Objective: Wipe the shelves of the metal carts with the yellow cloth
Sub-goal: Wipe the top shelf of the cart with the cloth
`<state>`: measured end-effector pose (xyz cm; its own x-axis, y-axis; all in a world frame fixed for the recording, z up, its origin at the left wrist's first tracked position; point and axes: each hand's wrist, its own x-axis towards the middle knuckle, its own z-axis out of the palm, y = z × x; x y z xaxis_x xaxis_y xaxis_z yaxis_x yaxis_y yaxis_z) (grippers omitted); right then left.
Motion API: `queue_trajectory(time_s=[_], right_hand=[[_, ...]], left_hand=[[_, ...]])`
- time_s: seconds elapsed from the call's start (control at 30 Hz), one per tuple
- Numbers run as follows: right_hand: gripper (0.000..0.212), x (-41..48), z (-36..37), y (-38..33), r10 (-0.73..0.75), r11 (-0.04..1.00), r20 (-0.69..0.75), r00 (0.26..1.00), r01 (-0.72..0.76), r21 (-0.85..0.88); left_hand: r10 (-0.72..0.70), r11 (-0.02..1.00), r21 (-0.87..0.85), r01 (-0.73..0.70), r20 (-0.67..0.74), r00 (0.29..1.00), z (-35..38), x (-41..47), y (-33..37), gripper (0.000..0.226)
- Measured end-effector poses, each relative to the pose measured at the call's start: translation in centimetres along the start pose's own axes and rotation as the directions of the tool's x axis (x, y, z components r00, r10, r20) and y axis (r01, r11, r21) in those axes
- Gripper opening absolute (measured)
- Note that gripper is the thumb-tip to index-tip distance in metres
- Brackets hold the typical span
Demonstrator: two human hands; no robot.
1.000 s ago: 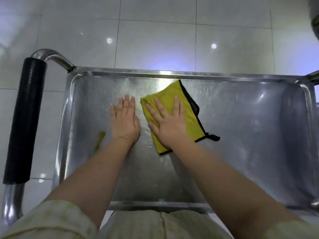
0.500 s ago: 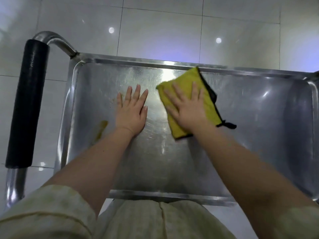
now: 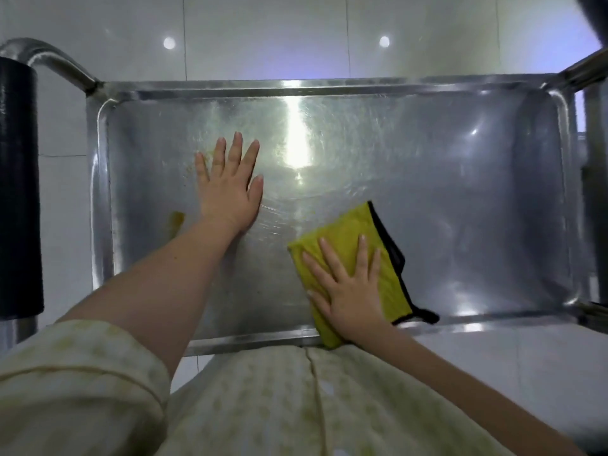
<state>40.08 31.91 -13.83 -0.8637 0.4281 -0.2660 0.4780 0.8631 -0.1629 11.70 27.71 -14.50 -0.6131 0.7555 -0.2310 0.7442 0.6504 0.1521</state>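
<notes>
The metal cart's top shelf is a shiny steel tray with a raised rim, filling the middle of the view. A folded yellow cloth with black edging lies on it near the front rim, its near corner over the rim. My right hand presses flat on the cloth with straight, spread fingers. My left hand rests flat on the bare shelf to the left of centre, fingers straight. A yellowish smear marks the shelf just left of my left wrist.
The cart's push handle with a black grip runs along the left side. A metal corner post rises at the far right. White glossy floor tiles surround the cart. My pale clothing fills the bottom.
My right hand has dragged the yellow cloth from the far middle of the shelf back to the front rim. My left hand has stayed flat in about the same spot.
</notes>
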Motion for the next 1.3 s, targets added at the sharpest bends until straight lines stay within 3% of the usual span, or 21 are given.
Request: queue_trajectory(time_s=[0.13, 0.27, 0.4, 0.53, 0.7, 0.93, 1.0, 1.1, 1.17, 1.23, 1.3], right_hand=[[0.061, -2.9, -0.2, 1.1, -0.057, 0.998, 0.037, 0.998, 0.056, 0.026], [0.061, 5.4, -3.0, 3.9, 0.147, 0.989, 0.020, 0.989, -0.147, 0.012], [0.060, 17.5, -6.7, 8.5, 0.405, 0.907, -0.002, 0.914, -0.402, 0.127], [0.062, 22.0, -7.8, 9.7, 0.484, 0.869, -0.023, 0.875, -0.477, 0.128], [0.062, 17.9, -6.2, 8.4, 0.505, 0.857, -0.078, 0.860, -0.489, 0.160], [0.061, 0.8, -1.3, 4.4, 0.597, 0.790, -0.007, 0.802, -0.586, 0.180], [0.062, -3.6, -0.2, 4.7, 0.673, 0.726, 0.033, 0.739, -0.668, 0.163], [0.064, -5.9, 0.2, 5.1, 0.813, 0.559, 0.065, 0.579, -0.807, 0.191], [0.063, -5.1, 0.2, 4.1, 0.839, 0.518, 0.077, 0.538, -0.834, 0.191], [0.062, -3.7, 0.1, 2.1, 0.817, 0.544, 0.090, 0.569, -0.814, 0.202], [0.060, -2.4, 0.2, -0.9, 0.733, 0.653, 0.082, 0.675, -0.733, 0.191]], left_hand=[[0.003, 1.000, 0.021, -0.003, 0.020, 1.000, 0.1, 0.1, 0.1, 0.058], [0.006, 1.000, 0.024, -0.007, 0.026, 1.000, 0.0, 0.2, 0.1, 0.058], [0.013, 1.000, -0.005, -0.013, -0.019, 1.000, 0.3, 0.1, 0.0, 0.058], [0.010, 1.000, -0.018, -0.011, -0.058, 0.998, 0.8, 0.2, -0.2, 0.058], [0.005, 1.000, -0.012, -0.006, -0.045, 0.999, 0.7, 0.1, -0.1, 0.059], [0.024, 0.999, -0.030, -0.025, -0.034, 0.999, 0.0, -0.2, 0.0, 0.059], [0.034, 0.999, -0.023, -0.034, -0.021, 0.999, -0.2, -0.3, 0.1, 0.059], [0.054, 0.998, -0.030, -0.054, -0.007, 0.999, -0.5, -0.5, 0.0, 0.058], [0.071, 0.995, -0.071, -0.070, 0.006, 0.997, -0.9, -0.4, -0.2, 0.057], [0.086, 0.990, -0.113, -0.084, 0.016, 0.996, -1.5, -0.5, -0.3, 0.055], [0.119, 0.986, -0.115, -0.118, 0.002, 0.993, -2.0, -1.4, -0.8, 0.052]])
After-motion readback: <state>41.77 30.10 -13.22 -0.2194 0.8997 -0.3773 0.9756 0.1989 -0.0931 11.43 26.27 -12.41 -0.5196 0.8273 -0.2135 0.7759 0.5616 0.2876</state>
